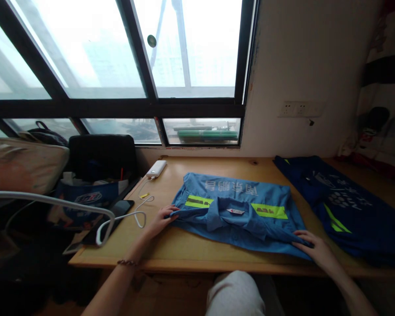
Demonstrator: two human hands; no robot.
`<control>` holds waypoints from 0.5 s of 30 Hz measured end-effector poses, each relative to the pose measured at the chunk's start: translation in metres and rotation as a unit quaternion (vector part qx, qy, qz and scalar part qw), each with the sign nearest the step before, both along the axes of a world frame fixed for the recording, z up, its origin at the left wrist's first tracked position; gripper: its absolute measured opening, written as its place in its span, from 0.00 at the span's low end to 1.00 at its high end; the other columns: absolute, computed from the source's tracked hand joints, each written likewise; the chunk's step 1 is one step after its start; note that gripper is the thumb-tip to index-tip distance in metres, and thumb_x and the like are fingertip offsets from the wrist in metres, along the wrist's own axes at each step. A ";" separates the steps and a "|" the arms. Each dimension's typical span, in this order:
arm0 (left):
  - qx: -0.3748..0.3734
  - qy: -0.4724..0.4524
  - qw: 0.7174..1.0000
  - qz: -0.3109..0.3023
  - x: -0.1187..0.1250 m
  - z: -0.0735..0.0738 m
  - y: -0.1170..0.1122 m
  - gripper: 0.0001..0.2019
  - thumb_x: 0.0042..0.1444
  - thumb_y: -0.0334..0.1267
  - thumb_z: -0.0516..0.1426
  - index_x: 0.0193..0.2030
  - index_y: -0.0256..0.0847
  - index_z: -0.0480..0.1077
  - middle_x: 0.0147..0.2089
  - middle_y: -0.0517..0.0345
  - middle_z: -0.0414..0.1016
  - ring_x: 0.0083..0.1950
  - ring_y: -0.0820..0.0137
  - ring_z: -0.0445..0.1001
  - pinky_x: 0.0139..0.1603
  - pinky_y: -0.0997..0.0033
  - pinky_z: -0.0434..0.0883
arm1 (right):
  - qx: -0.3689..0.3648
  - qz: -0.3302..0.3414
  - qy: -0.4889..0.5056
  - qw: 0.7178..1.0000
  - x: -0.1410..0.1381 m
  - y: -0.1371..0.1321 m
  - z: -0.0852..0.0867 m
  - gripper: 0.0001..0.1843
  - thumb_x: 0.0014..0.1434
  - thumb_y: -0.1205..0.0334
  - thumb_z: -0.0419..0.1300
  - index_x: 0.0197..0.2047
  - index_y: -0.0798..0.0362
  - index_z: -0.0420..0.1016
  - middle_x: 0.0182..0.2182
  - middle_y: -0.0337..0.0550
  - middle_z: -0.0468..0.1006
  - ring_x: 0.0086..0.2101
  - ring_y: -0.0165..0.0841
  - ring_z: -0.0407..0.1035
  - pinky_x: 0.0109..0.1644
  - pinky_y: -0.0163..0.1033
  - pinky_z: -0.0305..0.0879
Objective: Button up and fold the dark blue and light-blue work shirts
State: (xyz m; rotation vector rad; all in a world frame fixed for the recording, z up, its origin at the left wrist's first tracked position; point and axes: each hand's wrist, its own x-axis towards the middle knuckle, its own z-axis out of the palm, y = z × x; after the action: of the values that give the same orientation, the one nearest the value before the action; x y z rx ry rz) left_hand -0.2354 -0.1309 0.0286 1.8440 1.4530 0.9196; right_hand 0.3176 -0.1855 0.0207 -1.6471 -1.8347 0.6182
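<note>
A light blue work shirt with yellow-green reflective strips lies folded on the wooden desk, collar toward me. My left hand pinches the shirt's left edge near the shoulder. My right hand rests on the shirt's lower right corner, its fingers curled over the cloth.
A dark blue garment lies spread at the desk's right. A white power bank with a cable and a black phone sit at the left. Bags stand by the window. My knee is below the front edge.
</note>
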 end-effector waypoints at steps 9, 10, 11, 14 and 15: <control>0.012 -0.082 0.986 0.147 0.004 -0.012 -0.020 0.22 0.49 0.50 0.51 0.41 0.34 0.71 0.46 0.50 0.72 0.49 0.62 0.67 0.51 0.65 0.62 | -0.025 0.044 -0.001 0.999 0.006 -0.033 0.013 0.16 0.45 0.47 0.59 0.20 0.51 0.76 0.51 0.45 0.67 0.53 0.47 0.56 0.57 0.49 0.51; 0.034 -0.035 0.985 0.167 0.002 -0.013 -0.021 0.20 0.49 0.49 0.51 0.39 0.35 0.71 0.47 0.50 0.71 0.49 0.62 0.67 0.52 0.66 0.61 | -0.026 0.048 -0.028 0.998 0.005 -0.037 0.007 0.17 0.46 0.47 0.58 0.18 0.51 0.75 0.50 0.45 0.68 0.53 0.48 0.55 0.58 0.51 0.49; 0.049 0.011 0.981 0.189 0.001 -0.014 -0.022 0.19 0.50 0.48 0.50 0.38 0.36 0.71 0.46 0.49 0.71 0.49 0.63 0.67 0.52 0.66 0.61 | -0.027 0.048 -0.044 0.998 0.003 -0.041 0.000 0.18 0.47 0.46 0.57 0.18 0.50 0.74 0.49 0.45 0.68 0.53 0.48 0.55 0.58 0.51 0.48; 0.049 0.144 0.952 0.267 0.003 -0.017 -0.024 0.16 0.51 0.44 0.47 0.38 0.35 0.69 0.43 0.45 0.71 0.47 0.61 0.68 0.49 0.65 0.63 | -0.021 0.011 -0.049 0.999 -0.001 -0.050 -0.018 0.20 0.50 0.45 0.53 0.23 0.50 0.76 0.52 0.46 0.66 0.52 0.46 0.58 0.56 0.49 0.53; 0.038 0.189 0.935 0.298 0.005 -0.017 -0.024 0.17 0.50 0.43 0.48 0.39 0.33 0.68 0.42 0.42 0.71 0.46 0.59 0.68 0.47 0.63 0.63 | -0.010 -0.023 -0.048 0.999 -0.003 -0.053 -0.023 0.21 0.51 0.45 0.52 0.25 0.51 0.77 0.51 0.48 0.66 0.50 0.45 0.61 0.54 0.48 0.56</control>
State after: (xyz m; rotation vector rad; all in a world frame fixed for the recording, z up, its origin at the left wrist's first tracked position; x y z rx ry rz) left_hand -0.2305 -0.1553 0.0112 1.7181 2.3283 0.9275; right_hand 0.3149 -0.2381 -0.0025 -1.7544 -1.8576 0.5473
